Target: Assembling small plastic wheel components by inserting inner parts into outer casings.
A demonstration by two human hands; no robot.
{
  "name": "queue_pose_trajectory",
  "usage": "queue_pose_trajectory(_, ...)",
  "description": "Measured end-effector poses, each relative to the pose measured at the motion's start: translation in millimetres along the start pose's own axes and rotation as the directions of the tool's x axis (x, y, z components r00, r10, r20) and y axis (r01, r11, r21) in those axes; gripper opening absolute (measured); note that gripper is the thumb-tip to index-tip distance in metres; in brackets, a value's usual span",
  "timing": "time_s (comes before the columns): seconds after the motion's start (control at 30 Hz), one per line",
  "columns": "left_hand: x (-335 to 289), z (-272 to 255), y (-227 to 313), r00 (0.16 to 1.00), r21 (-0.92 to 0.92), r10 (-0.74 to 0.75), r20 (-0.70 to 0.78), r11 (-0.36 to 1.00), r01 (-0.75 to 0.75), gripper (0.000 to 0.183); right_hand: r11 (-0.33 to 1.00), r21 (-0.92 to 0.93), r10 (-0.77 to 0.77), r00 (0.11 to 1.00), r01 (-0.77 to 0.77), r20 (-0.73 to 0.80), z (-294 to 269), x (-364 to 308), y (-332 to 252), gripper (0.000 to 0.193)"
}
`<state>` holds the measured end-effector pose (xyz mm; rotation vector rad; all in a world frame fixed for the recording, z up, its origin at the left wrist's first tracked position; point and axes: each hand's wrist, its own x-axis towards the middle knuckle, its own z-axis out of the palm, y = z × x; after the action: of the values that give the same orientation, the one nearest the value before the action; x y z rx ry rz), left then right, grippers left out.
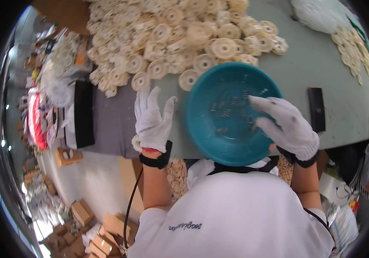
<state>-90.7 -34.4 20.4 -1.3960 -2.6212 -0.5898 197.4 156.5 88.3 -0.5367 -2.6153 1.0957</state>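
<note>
Hovering over the right side of the teal bowl (201,144), the right hand (286,124), in a white knit glove, has its thumb and fingers parted; whether a fingertip touches anything inside cannot be told. Small metal springs (226,113) lie scattered on the floor of the bowl, some of them close to those fingertips. Left of the bowl and well clear of its rim, the left hand (153,120), gloved likewise, is open with its fingers spread and its thumb toward the bowl; nothing shows in its grasp. Beyond the bowl, a broad heap of cream-coloured round parts (160,33) covers much of the green-grey table (298,71), its nearest pieces just beside the bowl's far rim. A grey cloth (114,122) lies farther left of the bowl than the left hand, with a black box (84,114) past it. To the right of the bowl, beyond the right hand, rests a dark oblong object (316,109). A clear plastic bag (320,15) sits far off to the bowl's upper right, with more cream pieces (348,51) near it. The wearer's white shirt (244,206) fills the space on the near side of the bowl.
</note>
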Motion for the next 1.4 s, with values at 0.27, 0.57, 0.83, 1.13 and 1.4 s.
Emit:
queue_pose_trajectory(0.27, -116.3, -13.9, -107.1, 0.847, 0.272, -0.477, 0.234, 0.869, 0.414, 0.038, 0.876, 0.333, 0.392, 0.918, -0.35, -0.066, 5.9, -19.7, 41.5, 0.039)
queue_pose_trajectory(0.57, -80.1, -18.6, -69.7, 0.872, -0.108, -0.465, -0.151, 0.885, 0.453, 0.041, 0.924, 0.261, 0.317, 0.941, -0.28, -0.114, 8.5, -2.9, 31.5, 0.038)
queue_pose_trajectory(0.83, 30.5, 55.9, 2.0, 0.976, -0.184, 0.176, 0.13, 0.971, -0.151, 0.055, 0.941, 0.246, 0.269, 0.954, -0.232, -0.133, 16.1, -13.0, 7.8, 0.038)
queue_pose_trajectory(1.13, 53.5, 97.7, -6.8, 0.934, -0.216, 0.232, 0.27, 0.96, -0.176, 0.041, 0.958, 0.179, 0.251, 0.957, -0.224, -0.144, 20.3, -30.6, 16.4, 0.036)
queue_pose_trajectory(1.4, 65.9, 1.1, -18.4, 0.901, -0.417, -0.06, 0.43, 0.872, 0.257, 0.065, 0.912, 0.247, 0.363, 0.924, -0.326, -0.12, 17.4, -20.7, 12.9, 0.042)
